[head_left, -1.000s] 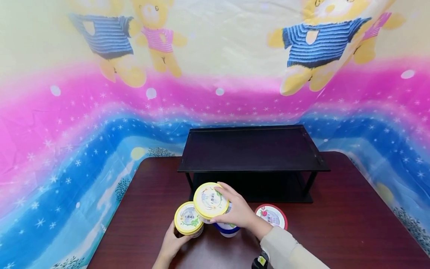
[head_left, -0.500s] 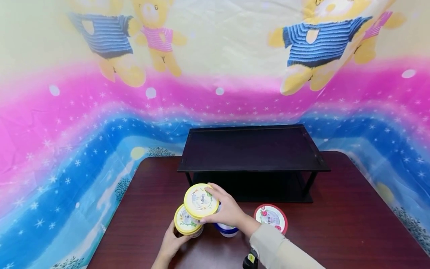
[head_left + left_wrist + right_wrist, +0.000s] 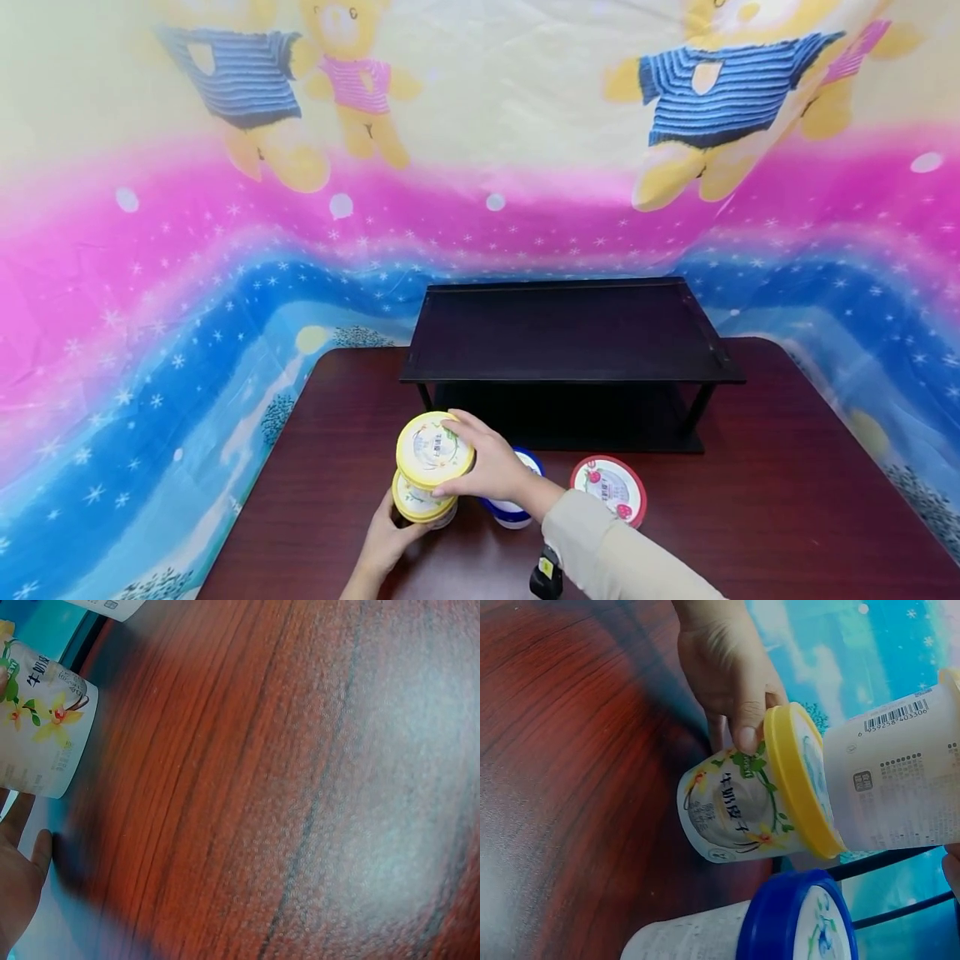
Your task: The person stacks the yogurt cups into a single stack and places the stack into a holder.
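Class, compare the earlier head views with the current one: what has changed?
The right hand carried the upper yellow-lidded tub leftward, more squarely over the lower yellow-lidded tub. Nothing was newly gripped or released. The left hand still holds the lower one; the blue-lidded tub, red-lidded tub and black shelf stayed put.

- In the head view, the upper yellow-lidded tub (image 3: 431, 450) covered part of the lower yellow-lidded tub (image 3: 418, 503).
- The right hand (image 3: 489, 468) partly hid the blue-lidded tub (image 3: 512, 513).
- Fine print on the red-lidded tub (image 3: 609, 488) was too small to read.
- The left wrist view cropped the left hand (image 3: 18, 881).
- The right wrist view cropped the upper yellow-lidded tub.
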The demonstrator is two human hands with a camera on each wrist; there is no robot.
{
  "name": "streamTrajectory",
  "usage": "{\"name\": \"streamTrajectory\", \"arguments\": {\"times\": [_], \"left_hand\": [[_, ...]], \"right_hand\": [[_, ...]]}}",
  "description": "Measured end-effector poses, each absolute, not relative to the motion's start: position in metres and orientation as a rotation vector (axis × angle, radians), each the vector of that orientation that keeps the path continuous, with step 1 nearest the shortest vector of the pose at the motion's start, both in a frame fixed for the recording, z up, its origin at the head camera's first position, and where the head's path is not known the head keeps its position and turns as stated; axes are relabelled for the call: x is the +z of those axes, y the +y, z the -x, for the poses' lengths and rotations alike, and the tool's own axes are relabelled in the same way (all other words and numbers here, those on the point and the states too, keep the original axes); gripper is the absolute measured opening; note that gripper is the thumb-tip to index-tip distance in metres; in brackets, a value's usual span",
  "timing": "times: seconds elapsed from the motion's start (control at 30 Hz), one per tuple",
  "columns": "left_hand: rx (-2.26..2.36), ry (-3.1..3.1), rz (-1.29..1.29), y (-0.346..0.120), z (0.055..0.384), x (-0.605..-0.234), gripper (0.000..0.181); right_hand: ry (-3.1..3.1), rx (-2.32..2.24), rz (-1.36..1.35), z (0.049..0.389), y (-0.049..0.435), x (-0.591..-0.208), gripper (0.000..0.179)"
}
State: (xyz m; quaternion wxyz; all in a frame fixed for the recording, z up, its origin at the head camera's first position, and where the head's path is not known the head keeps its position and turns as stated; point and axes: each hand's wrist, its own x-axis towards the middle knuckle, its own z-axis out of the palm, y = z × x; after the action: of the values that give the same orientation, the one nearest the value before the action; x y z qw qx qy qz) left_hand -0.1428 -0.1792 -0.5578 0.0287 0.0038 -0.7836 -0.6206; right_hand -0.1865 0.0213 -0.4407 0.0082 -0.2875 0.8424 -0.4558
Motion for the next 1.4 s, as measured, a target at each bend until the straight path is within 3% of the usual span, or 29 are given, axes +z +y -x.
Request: {"name": "streamTrajectory", "arguments": {"times": [0.3, 0.63, 1.4], "left_hand": [[-1.885, -2.454, -0.029, -0.178, 0.144, -0.552, 0.078], [-1.930, -2.441, 0.022, -0.176, 0.141, -0.558, 0.062], [-1.874, -2.429, -0.006, -0.176, 0.143, -0.563, 0.060]], "right_hand": [[2.616, -1.408, 0.915, 0.186, 0.014, -0.445, 0.088], [2.611, -1.445, 0.939, 0.184, 0.001, -0.451, 0.087], [2.478, -1.509, 0.895, 0.181, 0.002, -0.450, 0.090]]}}
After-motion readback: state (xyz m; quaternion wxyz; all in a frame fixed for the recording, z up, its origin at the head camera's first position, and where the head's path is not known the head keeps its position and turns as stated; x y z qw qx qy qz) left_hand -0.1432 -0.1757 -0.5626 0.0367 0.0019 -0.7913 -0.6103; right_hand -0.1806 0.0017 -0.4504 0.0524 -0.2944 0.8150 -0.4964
